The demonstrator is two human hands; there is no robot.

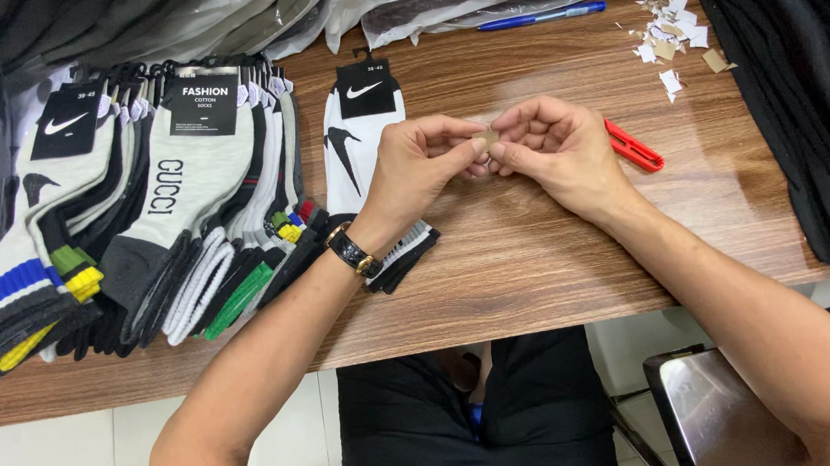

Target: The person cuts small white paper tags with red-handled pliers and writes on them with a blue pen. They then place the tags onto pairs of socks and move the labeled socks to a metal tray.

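My left hand (425, 160) and my right hand (554, 152) meet above the wooden table (532, 255), fingertips pinched together on a small pale scrap of paper (491, 139). A black watch with a gold clasp (352, 250) sits on my left wrist. Under my left hand lies a white sock pair with a black card label (356, 131). A red clip (634, 147) rests on the table just right of my right hand, partly hidden by it.
A fanned row of labelled socks (145, 211) fills the table's left. Clear plastic bags (344, 7) line the back edge, with a blue pen (541, 16) beside them. Torn paper bits (670, 33) lie at back right, next to black cloth (791, 95). A metal chair (723, 406) stands lower right.
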